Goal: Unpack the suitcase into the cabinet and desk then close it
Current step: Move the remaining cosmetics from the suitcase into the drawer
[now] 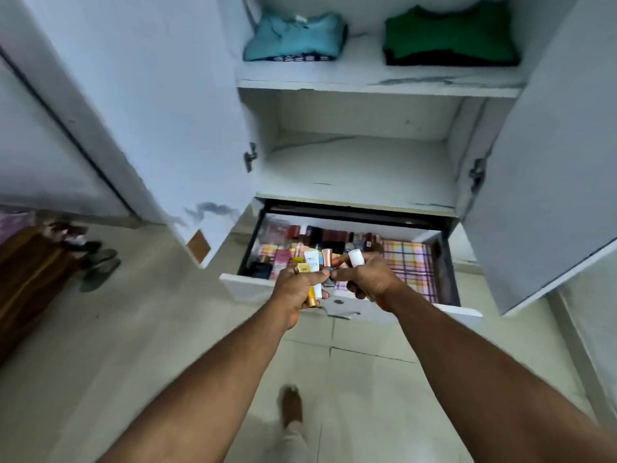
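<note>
**Both hands full of small toiletries above the open cabinet drawer**

At the centre of the frame the left hand (297, 289) and the right hand (370, 282) meet just over the front edge of the pulled-out drawer (253, 289). The left grip is closed around a bunch of small containers: a white tube (312, 260) stands up from the fist, a yellow-capped piece sits beside it, and a gold bottle (312, 300) pokes out below the fingers. The right grip pinches a white cylindrical bottle (355, 258), held upright between thumb and forefinger; its other fingers are curled shut. A copper-capped item (326, 257) shows between the two hands; which hand carries it cannot be told.

Inside the drawer, boxes and bottles crowd the left and back, on a pink checked cloth (407, 262) that lies bare on the right side.

Higher in the frame the cabinet (377, 85) stands with both doors open. On its top shelf lie a folded light-blue garment (293, 38) at left and a folded green garment (450, 35) at right, well apart. The shelf below holds nothing visible.

At the left edge, shoes (100, 262) sit on the tiled floor (167, 329).
</note>
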